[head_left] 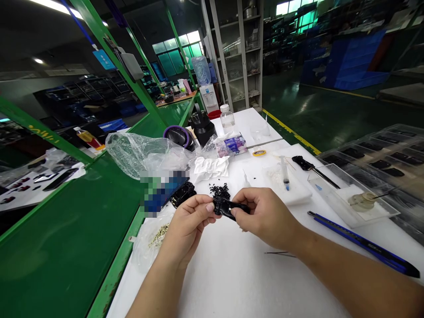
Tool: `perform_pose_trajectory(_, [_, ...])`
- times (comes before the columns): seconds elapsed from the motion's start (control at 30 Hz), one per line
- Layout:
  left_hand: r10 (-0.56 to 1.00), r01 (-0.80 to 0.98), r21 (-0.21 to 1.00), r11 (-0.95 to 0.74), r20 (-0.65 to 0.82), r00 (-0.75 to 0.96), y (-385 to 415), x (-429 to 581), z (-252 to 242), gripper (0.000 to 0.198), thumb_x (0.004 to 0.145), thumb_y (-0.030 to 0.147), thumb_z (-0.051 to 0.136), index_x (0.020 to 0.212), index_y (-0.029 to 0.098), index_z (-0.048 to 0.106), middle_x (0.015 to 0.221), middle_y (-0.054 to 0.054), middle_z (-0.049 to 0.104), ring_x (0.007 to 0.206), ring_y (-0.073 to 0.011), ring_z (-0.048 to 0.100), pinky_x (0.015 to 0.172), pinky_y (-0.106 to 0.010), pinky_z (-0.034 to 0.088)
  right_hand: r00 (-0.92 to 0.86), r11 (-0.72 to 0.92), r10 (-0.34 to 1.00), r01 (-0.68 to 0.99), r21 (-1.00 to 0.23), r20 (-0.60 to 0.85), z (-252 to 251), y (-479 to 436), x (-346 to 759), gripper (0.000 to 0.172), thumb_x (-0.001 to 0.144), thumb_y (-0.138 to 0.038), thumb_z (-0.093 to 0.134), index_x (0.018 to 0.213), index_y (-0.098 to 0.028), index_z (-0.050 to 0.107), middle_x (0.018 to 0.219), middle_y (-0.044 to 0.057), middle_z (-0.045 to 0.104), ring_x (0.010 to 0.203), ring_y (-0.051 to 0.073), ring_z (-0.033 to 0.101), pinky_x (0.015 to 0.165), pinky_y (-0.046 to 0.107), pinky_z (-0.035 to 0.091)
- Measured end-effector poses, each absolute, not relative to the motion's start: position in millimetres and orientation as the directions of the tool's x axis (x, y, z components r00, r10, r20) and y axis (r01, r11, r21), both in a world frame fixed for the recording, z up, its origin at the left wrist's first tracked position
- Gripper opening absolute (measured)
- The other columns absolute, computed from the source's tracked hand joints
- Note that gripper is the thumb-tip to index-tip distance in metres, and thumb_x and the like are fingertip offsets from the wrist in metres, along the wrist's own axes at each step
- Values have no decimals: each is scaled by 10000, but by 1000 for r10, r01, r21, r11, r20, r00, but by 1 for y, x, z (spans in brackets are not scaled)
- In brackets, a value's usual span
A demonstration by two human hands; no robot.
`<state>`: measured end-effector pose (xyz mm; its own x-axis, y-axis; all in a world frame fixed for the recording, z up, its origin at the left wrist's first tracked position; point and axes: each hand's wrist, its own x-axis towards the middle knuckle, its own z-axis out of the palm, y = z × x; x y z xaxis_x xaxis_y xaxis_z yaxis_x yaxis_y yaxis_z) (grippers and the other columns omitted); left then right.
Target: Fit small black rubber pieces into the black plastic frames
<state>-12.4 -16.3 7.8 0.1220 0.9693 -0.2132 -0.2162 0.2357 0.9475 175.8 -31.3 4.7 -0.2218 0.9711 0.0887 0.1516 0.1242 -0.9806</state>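
Note:
Over the white tabletop, both hands are closed on a small glossy black plastic part [225,208]. My left hand [194,216] pinches its left end between thumb and fingertips. My right hand [261,214] grips its right end, with the thumb in front; the fingers hide some of it. Just behind the part lies a loose pile of tiny black pieces [221,190]. Left of that sit several larger black parts [182,194]. A clear bag of small brass-coloured pieces [159,236] lies beside my left wrist. Tweezers [280,253] rest partly under my right forearm.
On the right are a blue utility knife [361,240], a clear tray [371,212], a syringe [285,174] and a black brush-like tool [313,170]. Crumpled tissue [210,168], a tissue pack [232,145], yellow tape [259,153] and a plastic bag [145,154] lie farther back.

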Motion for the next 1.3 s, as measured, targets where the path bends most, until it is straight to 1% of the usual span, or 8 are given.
perform_pose_trajectory(0.27, [970, -233, 947, 221, -188, 156, -17, -13, 10, 222, 684, 296, 831, 818, 167, 711, 705, -24, 745, 631, -126, 680, 621, -208, 524, -236, 73, 971, 107, -992, 46, 6, -30, 177, 79, 800, -202, 583, 763, -196, 652, 613, -32, 593, 535, 115, 555, 469, 213, 420])
perform_pose_trajectory(0.53, [973, -174, 961, 215, -195, 122, -20, -13, 12, 207, 662, 259, 843, 776, 164, 698, 626, -20, 733, 575, -109, 662, 594, -182, 501, -266, 16, 964, 54, -998, 1, 7, -29, 179, 86, 798, -210, 593, 799, -192, 677, 678, -10, 629, 531, 119, 554, 466, 225, 452])
perform_pose_trajectory(0.83, [975, -148, 966, 214, -202, 90, -20, -11, 15, 196, 611, 226, 863, 710, 153, 709, 539, -12, 697, 521, -93, 628, 567, -168, 478, -279, 13, 960, 44, -999, 0, 9, -28, 182, 102, 808, -209, 597, 796, -194, 697, 592, -29, 587, 502, 106, 530, 458, 209, 440])
perform_pose_trajectory(1.1, [969, -168, 956, 241, -230, 87, -19, -9, 16, 228, 576, 222, 883, 710, 143, 716, 536, -1, 682, 505, -81, 620, 542, -151, 473, -312, 18, 950, 37, -999, 5, 10, -26, 182, 176, 860, -294, 593, 864, -171, 718, 552, -34, 559, 458, 92, 500, 424, 201, 398])
perform_pose_trajectory(1.17, [965, -202, 944, 262, -251, 82, -18, -7, 16, 246, 560, 217, 892, 712, 138, 714, 551, 1, 683, 502, -79, 620, 536, -150, 479, -279, 93, 958, 75, -993, 69, 16, -27, 182, 232, 859, -368, 620, 920, -163, 711, 634, -8, 598, 516, 111, 531, 471, 227, 434])
perform_pose_trajectory(1.2, [962, -219, 936, 275, -265, 72, -18, -7, 16, 257, 552, 216, 897, 715, 137, 714, 560, 3, 684, 502, -78, 622, 538, -149, 486, -229, 180, 962, 116, -977, 150, 21, -30, 184, 276, 843, -405, 645, 957, -160, 707, 693, 8, 613, 557, 122, 545, 508, 245, 454])
perform_pose_trajectory(1.27, [951, -243, 920, 307, -306, 44, -16, -8, 15, 279, 538, 210, 906, 734, 139, 720, 582, 6, 690, 509, -79, 632, 556, -151, 509, -80, 399, 917, 244, -884, 391, 35, -43, 197, 366, 801, -462, 691, 1023, -171, 695, 777, 26, 608, 637, 145, 559, 594, 280, 480])
perform_pose_trajectory(1.3, [945, -249, 913, 322, -326, 28, -15, -9, 14, 293, 527, 204, 911, 744, 142, 724, 589, 8, 693, 512, -80, 635, 563, -152, 519, 30, 467, 863, 330, -820, 504, 41, -54, 208, 391, 801, -495, 682, 1040, -186, 689, 786, 26, 592, 659, 153, 557, 622, 292, 482])
